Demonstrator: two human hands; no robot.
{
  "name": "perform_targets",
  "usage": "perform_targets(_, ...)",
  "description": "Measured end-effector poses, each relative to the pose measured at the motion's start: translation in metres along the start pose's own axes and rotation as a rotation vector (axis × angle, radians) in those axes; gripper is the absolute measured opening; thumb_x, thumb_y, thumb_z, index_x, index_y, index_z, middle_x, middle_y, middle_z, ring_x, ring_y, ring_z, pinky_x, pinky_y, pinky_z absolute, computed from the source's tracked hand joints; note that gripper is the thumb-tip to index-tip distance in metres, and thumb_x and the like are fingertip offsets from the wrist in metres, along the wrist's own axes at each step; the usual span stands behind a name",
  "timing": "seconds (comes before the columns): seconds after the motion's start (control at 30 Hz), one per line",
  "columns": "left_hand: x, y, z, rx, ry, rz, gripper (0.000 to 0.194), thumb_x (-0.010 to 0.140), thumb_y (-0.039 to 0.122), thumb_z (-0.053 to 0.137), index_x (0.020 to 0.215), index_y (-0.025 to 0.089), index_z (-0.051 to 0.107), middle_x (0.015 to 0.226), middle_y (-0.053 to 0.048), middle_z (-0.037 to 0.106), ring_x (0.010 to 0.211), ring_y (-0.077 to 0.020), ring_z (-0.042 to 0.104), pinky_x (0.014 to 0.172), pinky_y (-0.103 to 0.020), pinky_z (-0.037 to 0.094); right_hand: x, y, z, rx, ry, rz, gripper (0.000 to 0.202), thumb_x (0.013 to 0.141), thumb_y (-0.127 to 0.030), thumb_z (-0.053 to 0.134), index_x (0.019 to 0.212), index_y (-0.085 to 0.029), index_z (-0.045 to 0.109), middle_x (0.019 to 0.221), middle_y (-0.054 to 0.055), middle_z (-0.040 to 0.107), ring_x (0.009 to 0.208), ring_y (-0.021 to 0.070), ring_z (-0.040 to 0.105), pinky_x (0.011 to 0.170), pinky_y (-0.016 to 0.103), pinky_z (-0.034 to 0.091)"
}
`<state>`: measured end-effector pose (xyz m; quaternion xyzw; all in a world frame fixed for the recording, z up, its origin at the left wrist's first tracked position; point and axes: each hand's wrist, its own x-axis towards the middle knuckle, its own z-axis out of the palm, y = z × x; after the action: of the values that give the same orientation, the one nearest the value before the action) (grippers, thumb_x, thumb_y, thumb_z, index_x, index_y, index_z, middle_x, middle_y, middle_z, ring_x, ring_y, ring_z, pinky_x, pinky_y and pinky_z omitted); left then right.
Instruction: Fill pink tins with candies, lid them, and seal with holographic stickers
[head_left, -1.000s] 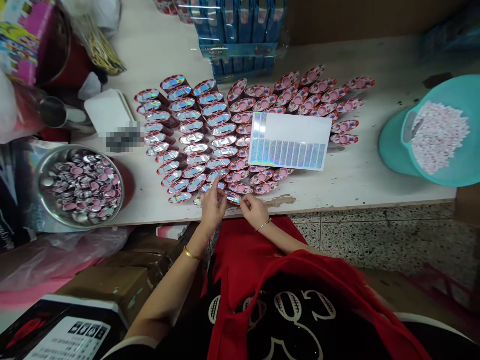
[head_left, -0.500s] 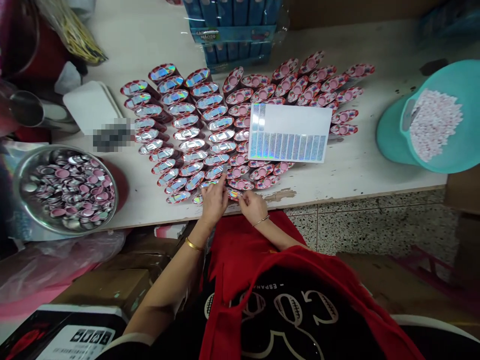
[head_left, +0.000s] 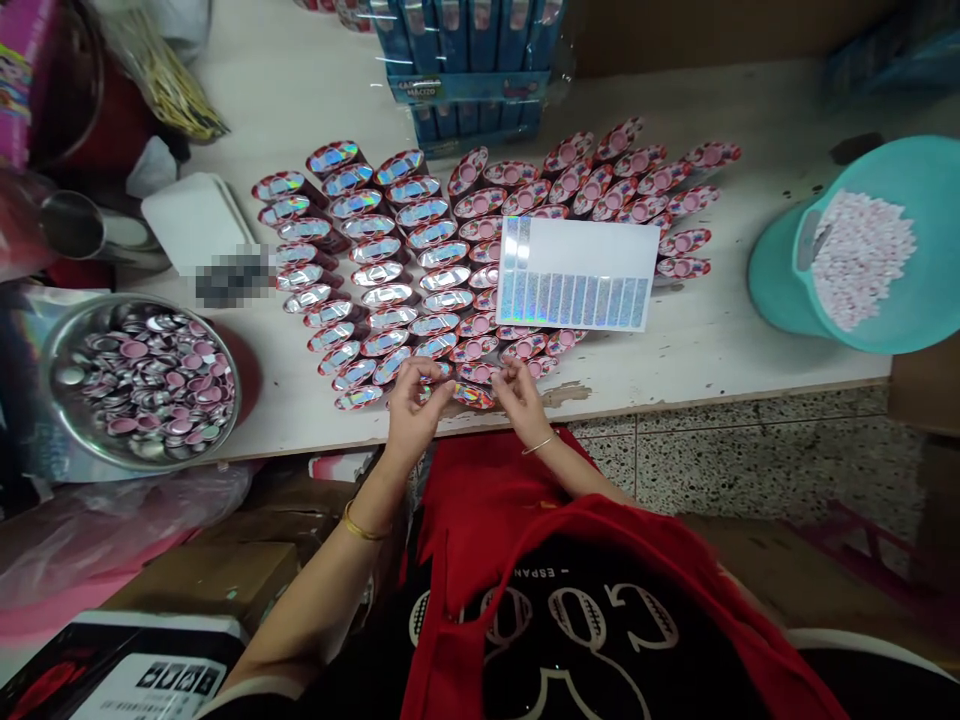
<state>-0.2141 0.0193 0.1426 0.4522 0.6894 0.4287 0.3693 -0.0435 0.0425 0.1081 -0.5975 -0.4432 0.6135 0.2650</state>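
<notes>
Rows of small oval containers with red printed sides stand upright on the white table. Those on the left carry shiny holographic stickers [head_left: 386,272] on top; those on the right show pink centres [head_left: 491,203]. My left hand [head_left: 414,408] is over the front row, thumb and curved fingers apart, with nothing visible in it. My right hand [head_left: 521,402] hovers at the front edge of the group, its thumb and fingers slightly parted. Between the hands stands a container with a holographic top [head_left: 473,397]. A sheet of silvery stickers [head_left: 589,250] lies on the right-hand containers.
At left, a steel bowl [head_left: 56,400] holds many small pink-and-silver round pieces. A teal bucket [head_left: 776,270] with small white-and-pink pieces stands at right. Blue packs [head_left: 469,85] are at the back. A white tray [head_left: 191,220] and a metal cup [head_left: 75,225] sit left.
My hands have parted and drawn back from the front container they were both touching. The left moved left, the right slightly right and up. The view has shifted a little.
</notes>
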Motion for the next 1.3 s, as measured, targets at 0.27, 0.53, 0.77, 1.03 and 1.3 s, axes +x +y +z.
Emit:
perform_targets(0.27,0.002,-0.025,0.03,0.03,0.032,-0.213,0.016,0.079,0.029,0.062,0.07,0.019,0.055,0.08,-0.002,0.053,0.077,-0.014,0.053,0.073,-0.03,0.045,0.012,0.006,-0.005,-0.118,0.012,-0.048,0.03,0.086,-0.047,0.051,0.07,-0.022,0.049,0.064,-0.002,0.048,0.062,0.0135,0.044,0.061,0.026,0.04)
perform_targets(0.53,0.005,-0.04,0.043,0.559,0.028,-0.041,0.009,0.081,0.026,0.062,0.075,0.02,0.062,0.094,-0.007,0.058,0.096,-0.0238,0.051,0.084,-0.039,0.038,0.017,0.001,-0.011,-0.874,0.014,-0.283,0.023,0.091,-0.03,0.044,0.077,-0.019,0.059,0.082,0.008,0.061,0.086,0.0223,0.051,0.079,0.033,0.036)
perform_targets(0.77,0.004,-0.046,0.05,0.672,0.008,-0.029,0.01,0.082,0.03,0.062,0.079,0.02,0.06,0.102,-0.009,0.058,0.1,-0.0265,0.05,0.083,-0.039,0.034,0.019,-0.003,-0.007,-1.034,-0.019,-0.214,0.021,0.092,-0.028,0.042,0.093,-0.017,0.059,0.094,0.012,0.065,0.091,0.0255,0.055,0.078,0.034,0.035)
perform_targets(1.03,0.012,-0.039,0.039,0.637,0.122,-0.027,0.033,0.082,0.033,0.06,0.111,0.018,0.053,0.108,-0.012,0.059,0.105,-0.03,0.052,0.088,-0.043,0.037,0.024,-0.016,-0.013,-0.95,-0.102,-0.149,0.045,0.081,-0.016,0.047,0.126,-0.015,0.047,0.083,0.007,0.067,0.077,0.0235,0.06,0.066,0.03,0.038)
perform_targets(1.3,0.152,0.018,0.083,0.736,-0.106,0.313,0.041,0.092,0.033,0.048,0.132,0.022,0.049,0.129,-0.011,0.056,0.117,-0.0283,0.048,0.094,-0.041,0.036,0.098,-0.062,-0.081,-0.62,0.135,-0.51,0.029,0.086,-0.018,0.042,0.112,-0.017,0.055,0.085,0.006,0.058,0.081,0.0205,0.057,0.076,0.031,0.044)
